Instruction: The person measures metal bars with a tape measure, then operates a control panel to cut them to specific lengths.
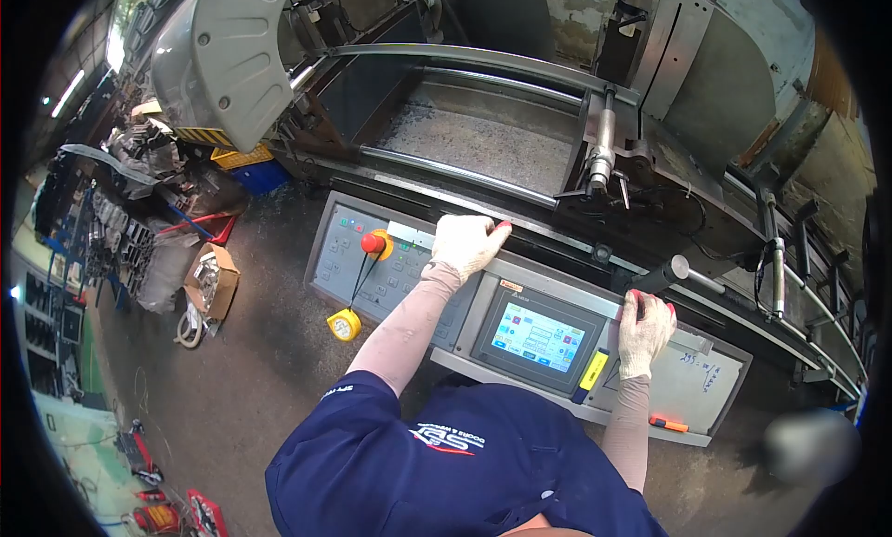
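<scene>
Both my hands wear white knit gloves with reddish fingertips. My left hand (467,244) rests on the upper edge of the grey control panel (330,268), its fingers bent over the rim and largely hidden, the thumb pointing right. Farther right, my right hand (646,331) is curled on the same edge, beside a dark cylindrical handle (662,275). Between the hands sits a lit touchscreen (539,337). A red emergency stop button (373,243) is left of my left hand, with a yellow tape measure (344,324) hanging below it. A yellow marker (594,371) lies beside the screen.
Beyond the panel is a large machine with steel rails (455,174) and a bed (478,137) strewn with metal chips. An orange-and-black cutter-like tool (669,425) lies at the panel's lower right. On the left floor stand a cardboard box (212,279) and piled metal profiles (121,249).
</scene>
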Demonstrator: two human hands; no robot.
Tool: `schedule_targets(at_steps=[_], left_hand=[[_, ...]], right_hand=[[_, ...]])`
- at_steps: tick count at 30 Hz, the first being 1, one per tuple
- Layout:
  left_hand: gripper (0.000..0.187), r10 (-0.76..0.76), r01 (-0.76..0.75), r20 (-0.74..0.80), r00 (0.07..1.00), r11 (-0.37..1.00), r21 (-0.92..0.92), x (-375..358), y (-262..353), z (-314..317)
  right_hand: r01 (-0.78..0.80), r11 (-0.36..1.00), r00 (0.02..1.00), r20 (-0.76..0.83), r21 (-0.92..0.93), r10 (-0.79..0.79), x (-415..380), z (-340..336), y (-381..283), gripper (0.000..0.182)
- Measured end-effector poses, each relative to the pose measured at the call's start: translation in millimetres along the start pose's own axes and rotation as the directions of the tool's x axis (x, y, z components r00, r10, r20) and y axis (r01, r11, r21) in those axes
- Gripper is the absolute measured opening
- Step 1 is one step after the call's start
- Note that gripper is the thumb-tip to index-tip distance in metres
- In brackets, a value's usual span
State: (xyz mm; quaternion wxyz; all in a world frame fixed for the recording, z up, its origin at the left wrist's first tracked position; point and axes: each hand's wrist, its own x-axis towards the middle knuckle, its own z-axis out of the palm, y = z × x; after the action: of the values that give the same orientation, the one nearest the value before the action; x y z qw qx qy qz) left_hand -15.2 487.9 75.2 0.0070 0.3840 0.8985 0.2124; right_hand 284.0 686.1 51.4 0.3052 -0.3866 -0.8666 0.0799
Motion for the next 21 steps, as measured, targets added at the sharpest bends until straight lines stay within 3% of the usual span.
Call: schedule_targets(at_steps=[21], left_hand=[[0.049, 0.013, -0.014, -0.036, 0.999, 0.999, -0.029, -1.2, -0.1, 1.1]], right_hand=[[0.011, 1.0, 1.0, -0.011, -0.008, -0.011, -0.6, 0.5, 0.8, 0.024]])
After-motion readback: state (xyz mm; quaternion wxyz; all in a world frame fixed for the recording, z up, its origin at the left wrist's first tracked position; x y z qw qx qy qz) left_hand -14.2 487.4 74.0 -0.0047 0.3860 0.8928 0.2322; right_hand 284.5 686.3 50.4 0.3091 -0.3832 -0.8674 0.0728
